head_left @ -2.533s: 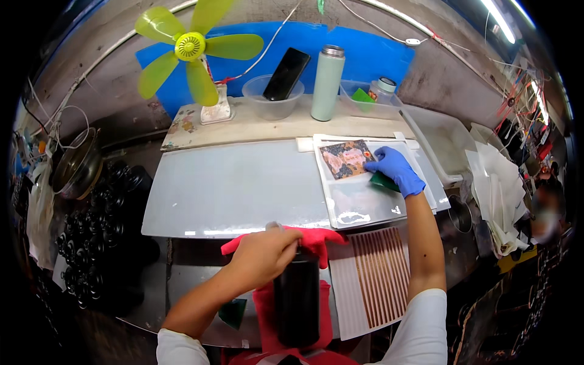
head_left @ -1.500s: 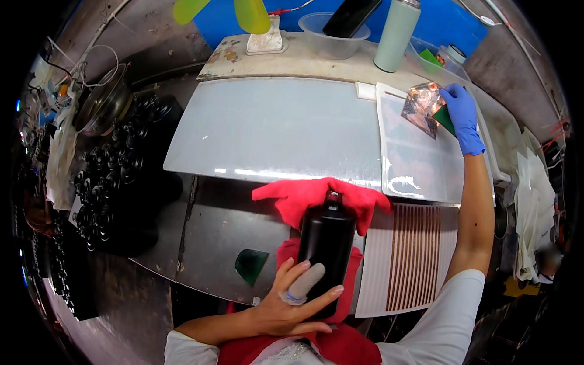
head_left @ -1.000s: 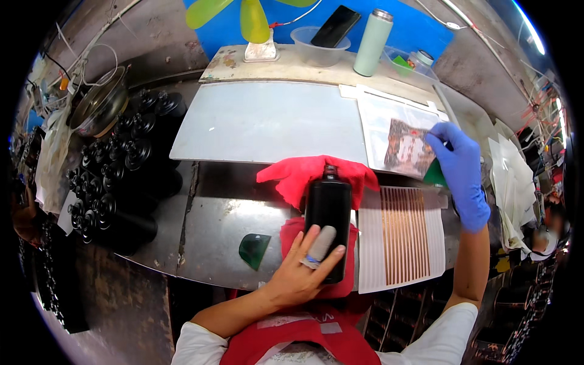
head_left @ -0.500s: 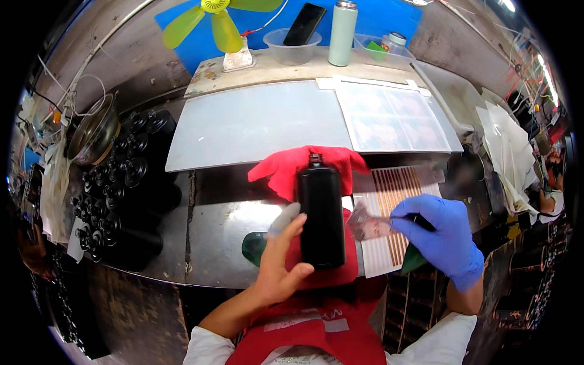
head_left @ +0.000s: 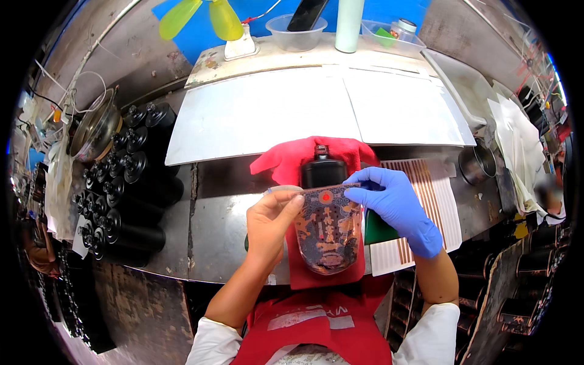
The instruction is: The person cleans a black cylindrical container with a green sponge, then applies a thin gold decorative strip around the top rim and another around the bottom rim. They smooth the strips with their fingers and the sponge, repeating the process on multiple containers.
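A black bottle [head_left: 323, 174] lies with its neck away from me on a red cloth [head_left: 283, 157] and a red pad [head_left: 300, 272]. Across its body spreads a thin clear decal film [head_left: 328, 228] with dark and copper patterns and a red dot near the top. My bare left hand [head_left: 271, 225] pinches the film's upper left corner, its index fingertip pale and covered. In a blue glove, my right hand [head_left: 398, 204] pinches the upper right corner. A flat green piece [head_left: 380, 229] shows under the right hand; whether that hand holds it I cannot tell.
Several black bottles [head_left: 137, 234] lie stacked at the left beside a metal bowl [head_left: 97, 131]. A striped sheet [head_left: 389, 258] lies right of the pad, a metal cup [head_left: 479, 163] beyond it. White boards [head_left: 255, 115], a plastic tub [head_left: 296, 36] and a fan [head_left: 225, 21] are at the back.
My right hand has brought the film leftward from beside the bottle onto it. My left hand, earlier open beside the bottle, now grips the film's other corner.
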`<state>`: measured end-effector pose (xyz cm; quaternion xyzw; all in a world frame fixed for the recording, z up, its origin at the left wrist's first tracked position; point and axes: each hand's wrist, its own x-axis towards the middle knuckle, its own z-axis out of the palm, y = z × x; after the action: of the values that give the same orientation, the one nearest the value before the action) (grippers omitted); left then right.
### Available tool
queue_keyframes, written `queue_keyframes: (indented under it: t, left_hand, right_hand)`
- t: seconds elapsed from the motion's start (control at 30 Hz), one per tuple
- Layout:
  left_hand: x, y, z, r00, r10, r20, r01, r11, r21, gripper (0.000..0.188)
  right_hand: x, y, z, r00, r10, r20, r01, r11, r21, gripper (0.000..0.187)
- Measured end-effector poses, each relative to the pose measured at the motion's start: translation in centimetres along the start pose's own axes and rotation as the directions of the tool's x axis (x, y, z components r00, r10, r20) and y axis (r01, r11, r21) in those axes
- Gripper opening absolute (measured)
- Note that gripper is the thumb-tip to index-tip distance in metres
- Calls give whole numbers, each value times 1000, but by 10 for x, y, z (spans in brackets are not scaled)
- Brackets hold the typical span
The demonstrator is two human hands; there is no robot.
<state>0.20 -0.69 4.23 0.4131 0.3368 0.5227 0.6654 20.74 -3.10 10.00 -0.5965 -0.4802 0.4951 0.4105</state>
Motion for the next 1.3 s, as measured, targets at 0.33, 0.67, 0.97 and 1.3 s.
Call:
queue_keyframes:
  t: [0.33,0.67,0.97,1.3]
  left_hand:
    - [25,-15,-1,996,38,-86,-35,999,37,7]
    - [37,-18,-1,995,2,-104,-4,1000,-15,5]
    - [44,-34,-5,993,1,-121,2,1000,25,15]
    - [8,-41,12,985,-168,48,172,982,-82,50]
  right_hand:
    - [27,16,-2,989,146,-37,-141,983,116,16]
    - [35,19,-1,982,180,-65,-167,971,168,13]
    - [39,35,-3,978,189,-83,-170,966,194,18]
    - [1,80,21,960,280,21,-258,848,464,36]
